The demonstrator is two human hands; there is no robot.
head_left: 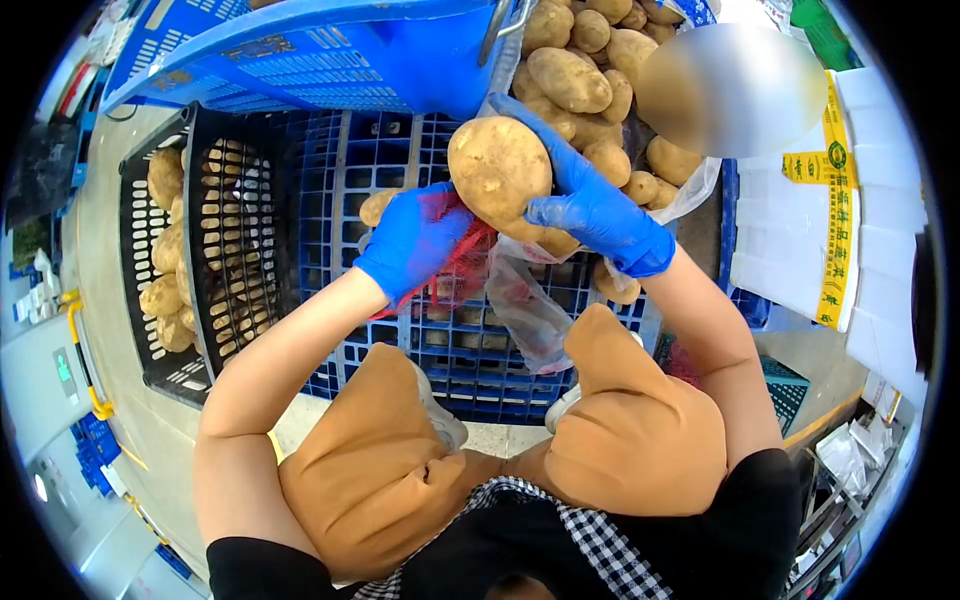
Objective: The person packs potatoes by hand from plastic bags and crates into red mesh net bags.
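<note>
In my right hand point(600, 210), gloved in blue, is a large potato point(498, 172); the fingers curl behind it and the thumb presses its lower side. My left hand point(410, 242), also in a blue glove, is closed on a red mesh bag point(462, 262) just left of and below that potato. The bag hangs down over the blue pallet point(345, 200), its lower part partly hidden by my hand. A clear plastic sheet point(530, 310) drapes below my right hand. Beyond it lies a heap of potatoes point(570, 80). One small potato point(376, 207) sits behind my left wrist.
A black crate point(235, 230) with potatoes stands at the left. A blue basket point(300, 60) leans across the far side. On the right is a white foam box point(785, 230) with yellow tape point(838, 220). My knees are close below the pallet.
</note>
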